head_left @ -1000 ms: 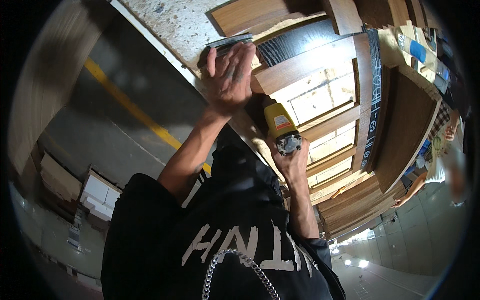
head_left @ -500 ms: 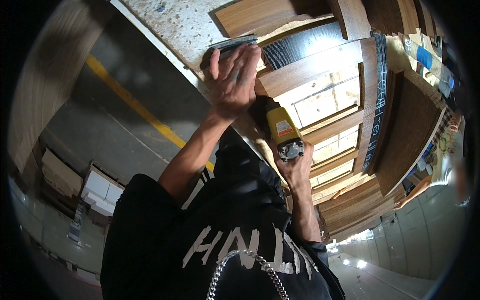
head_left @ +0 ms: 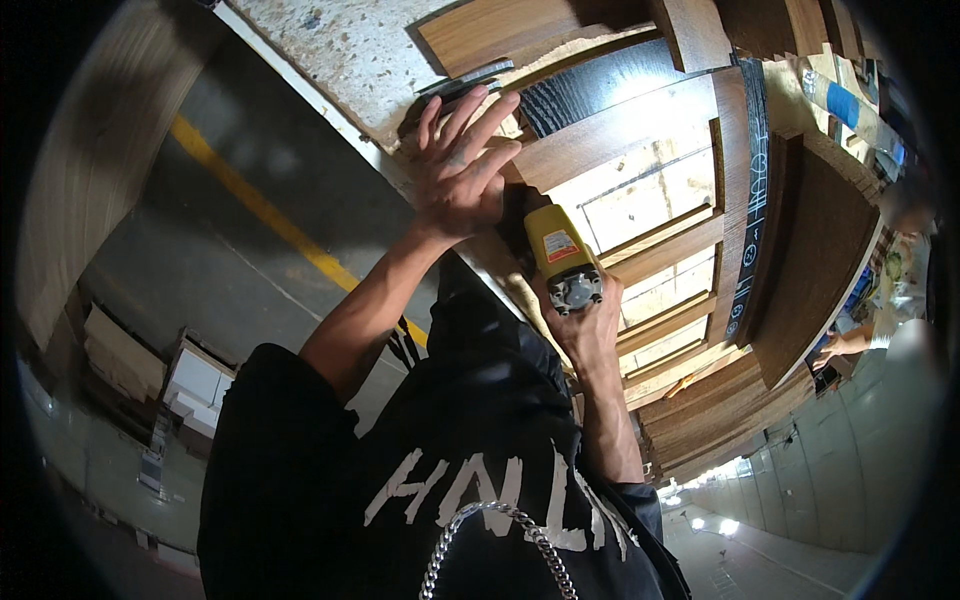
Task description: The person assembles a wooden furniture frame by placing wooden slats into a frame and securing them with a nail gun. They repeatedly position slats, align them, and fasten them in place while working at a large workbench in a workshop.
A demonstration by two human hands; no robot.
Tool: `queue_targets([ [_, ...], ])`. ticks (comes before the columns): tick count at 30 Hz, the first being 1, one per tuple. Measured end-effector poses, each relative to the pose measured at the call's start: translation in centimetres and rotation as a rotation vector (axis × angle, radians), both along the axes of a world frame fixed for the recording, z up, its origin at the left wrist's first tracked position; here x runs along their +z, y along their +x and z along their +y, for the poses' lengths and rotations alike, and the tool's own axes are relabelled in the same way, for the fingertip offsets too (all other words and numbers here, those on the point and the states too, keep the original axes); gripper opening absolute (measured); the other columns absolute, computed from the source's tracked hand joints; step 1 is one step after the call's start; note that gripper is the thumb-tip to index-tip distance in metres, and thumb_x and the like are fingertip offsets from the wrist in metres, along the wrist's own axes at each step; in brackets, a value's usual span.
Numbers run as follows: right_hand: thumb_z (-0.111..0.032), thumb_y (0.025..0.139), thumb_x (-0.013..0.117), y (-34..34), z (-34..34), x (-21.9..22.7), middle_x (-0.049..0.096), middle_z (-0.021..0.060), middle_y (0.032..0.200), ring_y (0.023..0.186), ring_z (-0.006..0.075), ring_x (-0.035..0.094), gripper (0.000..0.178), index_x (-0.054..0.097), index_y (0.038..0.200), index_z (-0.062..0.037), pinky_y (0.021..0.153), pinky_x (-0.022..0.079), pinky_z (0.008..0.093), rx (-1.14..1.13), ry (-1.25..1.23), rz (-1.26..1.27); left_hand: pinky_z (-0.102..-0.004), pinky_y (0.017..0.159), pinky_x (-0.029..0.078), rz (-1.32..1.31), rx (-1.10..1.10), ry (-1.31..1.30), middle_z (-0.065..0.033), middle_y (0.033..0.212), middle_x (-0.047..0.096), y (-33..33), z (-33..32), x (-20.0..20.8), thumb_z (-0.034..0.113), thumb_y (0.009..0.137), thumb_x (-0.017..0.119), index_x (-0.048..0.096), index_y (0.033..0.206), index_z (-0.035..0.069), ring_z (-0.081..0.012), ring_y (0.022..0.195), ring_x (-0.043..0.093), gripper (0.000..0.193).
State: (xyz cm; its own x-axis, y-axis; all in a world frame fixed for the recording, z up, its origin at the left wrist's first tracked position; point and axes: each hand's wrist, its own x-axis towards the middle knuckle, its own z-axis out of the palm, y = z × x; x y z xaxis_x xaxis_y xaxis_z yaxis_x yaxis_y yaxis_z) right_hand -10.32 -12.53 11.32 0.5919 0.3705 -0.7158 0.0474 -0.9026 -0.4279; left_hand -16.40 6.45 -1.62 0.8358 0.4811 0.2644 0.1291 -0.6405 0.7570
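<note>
A yellow nail gun [head_left: 560,245] with a grey bolted end cap is gripped in my right hand [head_left: 592,322]. Its front end is in shadow at the near edge of a brown wooden frame [head_left: 610,135], so I cannot tell whether it touches. My left hand [head_left: 465,165] lies over the frame's left end, fingers spread, holding nothing. Beyond its fingertips is a small dark object [head_left: 465,92], partly hidden by the fingers. Inside the frame, dark-grained strips [head_left: 590,85] and brown crossbars [head_left: 665,250] run over a pale board.
A speckled pale bench top [head_left: 345,60] reaches left to a white edge. Brown boards [head_left: 530,35] lie on the far side, and a large curved brown panel [head_left: 820,250] stands at right. Another person's hand [head_left: 840,345] shows far right. A yellow floor line [head_left: 260,205] runs at left.
My left hand's fingers have spread apart and lifted slightly. The nail gun has shifted a little left and nearer to me. The other person's arm at right has moved.
</note>
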Motion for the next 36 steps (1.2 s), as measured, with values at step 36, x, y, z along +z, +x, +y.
queue_targets([
  [36, -0.006, 0.065, 0.086, 1.7, 2.9, 0.4, 0.069, 0.0263, 0.098, 0.094, 0.0416, 0.068, 0.069, 0.058, 0.127, 0.0045, 0.082, 0.056, 0.0456, 0.125, 0.07, -0.066, -0.0528, 0.114, 0.037, 0.107, 0.122, 0.088, -0.013, 0.14, 0.054, 0.8, -0.8, -0.4, 0.005, 0.086, 0.06, 0.059, 0.107, 0.005, -0.0326, 0.135, 0.05, 0.021],
])
